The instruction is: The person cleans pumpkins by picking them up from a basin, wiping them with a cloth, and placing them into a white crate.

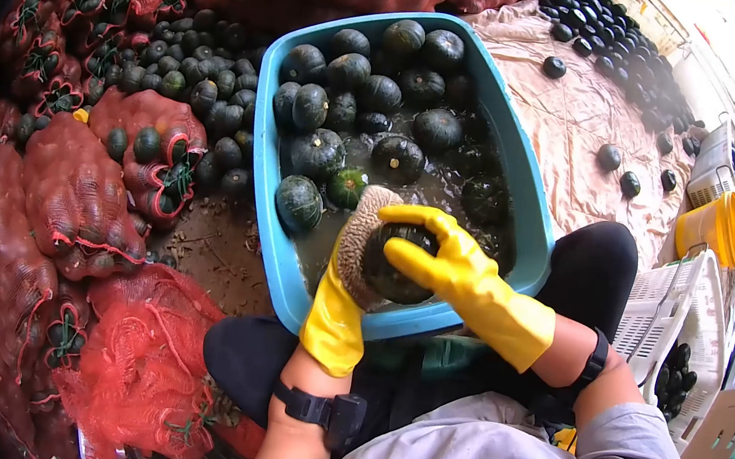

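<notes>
A: What do the hands have hold of?

B: A dark green kabocha squash [391,274], held over the near rim of the blue tub [266,137], just above the murky water. The right hand [443,258], in a yellow rubber glove, clasps it from the top, fingers [420,221] spread and curled round the rind.

A: And the left?

B: The left hand [336,314], also gloved in yellow, presses a tan scrubbing cloth [358,233] against the squash's left side. The cloth covers its fingers, so I cannot tell how they lie.

A: What is around them?

B: More squashes [345,115] float in the tub. Red mesh sacks [75,191] and a loose squash pile [210,88] lie beyond its left edge, and a white crate [673,302] and yellow bucket [716,229] stand to its right.
</notes>
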### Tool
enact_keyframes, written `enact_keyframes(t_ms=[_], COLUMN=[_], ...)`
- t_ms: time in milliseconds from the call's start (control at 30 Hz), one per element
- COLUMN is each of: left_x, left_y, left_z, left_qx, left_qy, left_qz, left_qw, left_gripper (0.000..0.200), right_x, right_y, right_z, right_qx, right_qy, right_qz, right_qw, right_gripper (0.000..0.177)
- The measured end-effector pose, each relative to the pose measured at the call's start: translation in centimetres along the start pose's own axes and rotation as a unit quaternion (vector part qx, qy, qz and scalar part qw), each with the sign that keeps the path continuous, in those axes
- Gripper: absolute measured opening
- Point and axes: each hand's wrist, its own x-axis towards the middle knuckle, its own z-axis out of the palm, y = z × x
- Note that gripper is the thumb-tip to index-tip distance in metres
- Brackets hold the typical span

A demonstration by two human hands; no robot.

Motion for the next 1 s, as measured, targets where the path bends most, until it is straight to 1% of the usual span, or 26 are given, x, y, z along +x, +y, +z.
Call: enact_keyframes(t_ms=[33,67,133,167,200,233,267,300,333,367,400,433,467,500,533,567,600,633,667,767,800,833,867,933,967,1000], left_x=[-0.4,-0.8,-0.3,-0.1,-0.3,-0.7,-1.1,-0.5,-0.3,-0.1,-0.2,-0.4,-0.2,0.0,0.3,0.4,0.3,0.3,0.1,-0.2,-0.2,-0.2,-0.1,-0.2,-0.2,-0.3], left_y=[0.3,0.7,-0.2,-0.2,0.4,1.4,2.2,3.2,3.6,3.9,3.8,2.0,2.2,2.0,1.6,1.1,0.5,0.2,0.1,0.7,0.6,0.1,-0.6,-2.0,-2.3,-2.6], left_z=[0.3,0.6,2.7,3.4,3.3,3.2,2.8,1.7,1.2,0.7,0.7,0.3,0.4,0.7,1.3,1.9,2.5,2.7,2.5,0.6,0.2,0.0,0.1,0.5,0.2,-0.1], left_qx=[0.235,0.406,0.396,0.398,0.42,0.442,0.464,0.553,0.57,0.585,0.534,0.622,0.636,0.515,0.38,0.234,0.081,-0.013,-0.081,-0.254,-0.297,-0.329,-0.354,-0.321,-0.236,-0.149], left_qy=[0.026,0.09,0.175,0.205,0.214,0.221,0.23,0.147,0.101,0.055,0.052,0.036,0.038,0.097,0.155,0.21,0.259,0.284,0.292,0.249,0.231,0.228,0.235,0.263,0.263,0.267], left_qz=[0.108,0.196,0.13,0.119,0.151,0.183,0.213,0.185,0.155,0.126,0.098,0.152,0.153,0.118,0.08,0.04,-0.004,-0.034,-0.054,-0.093,-0.097,-0.095,-0.085,-0.054,-0.033,-0.012], left_qw=[0.966,0.888,0.892,0.886,0.869,0.85,0.829,0.799,0.801,0.8,0.838,0.768,0.755,0.843,0.908,0.949,0.963,0.958,0.952,0.93,0.921,0.911,0.901,0.908,0.935,0.952], left_gripper=[0.049,0.054,0.056,0.058,0.063,0.067,0.072,0.07,0.068,0.066,0.064,0.06,0.056,0.054,0.053,0.052,0.051,0.052,0.053,0.055,0.056,0.057,0.057,0.059,0.059,0.058], right_x=[0.6,1.7,3.2,3.4,3.5,3.2,2.2,2.5,2.7,2.3,3.0,3.1,2.8,2.9,3.0,3.4,3.1,2.8,2.9,2.3,1.9,2.1,2.6,2.0,2.5,2.4], right_y=[0.5,1.8,6.6,6.8,7.1,4.8,1.7,2.2,2.6,0.6,-0.3,3.9,5.5,8.7,8.8,8.9,9.0,4.7,2.2,0.6,-0.5,-2.1,0.3,2.9,3.9,4.4], right_z=[0.2,0.3,2.1,1.4,0.2,-1.9,-2.6,-3.0,-3.3,-3.4,-3.5,-3.8,-2.7,-0.4,0.9,1.0,0.0,-0.7,-1.3,-1.7,-1.9,-2.6,-1.9,1.6,2.7,1.2], right_qx=[0.164,0.321,0.408,0.233,0.05,-0.159,-0.151,-0.179,-0.204,-0.144,-0.061,-0.162,-0.006,0.129,0.137,0.022,0.005,-0.013,-0.167,-0.154,-0.139,-0.052,0.109,0.346,0.31,0.128], right_qy=[0.002,0.006,0.115,0.111,0.102,0.034,-0.025,-0.06,-0.094,-0.109,-0.128,-0.133,-0.114,-0.041,0.0,0.019,0.016,0.01,0.005,-0.049,-0.062,-0.117,-0.116,0.028,0.102,0.039], right_qz=[0.046,0.088,-0.005,-0.073,-0.136,-0.155,-0.104,-0.11,-0.117,0.013,0.135,-0.05,0.01,0.035,0.007,-0.054,0.015,0.083,0.087,0.029,0.013,0.095,0.124,0.164,0.199,0.134], right_qw=[0.985,0.943,0.906,0.963,0.984,0.974,0.983,0.976,0.967,0.983,0.981,0.977,0.993,0.99,0.991,0.998,1.0,0.996,0.982,0.986,0.988,0.987,0.979,0.923,0.924,0.982], right_gripper=[0.051,0.053,0.066,0.068,0.07,0.074,0.077,0.078,0.08,0.083,0.088,0.092,0.093,0.093,0.094,0.095,0.092,0.09,0.088,0.081,0.08,0.077,0.079,0.081,0.082,0.081])
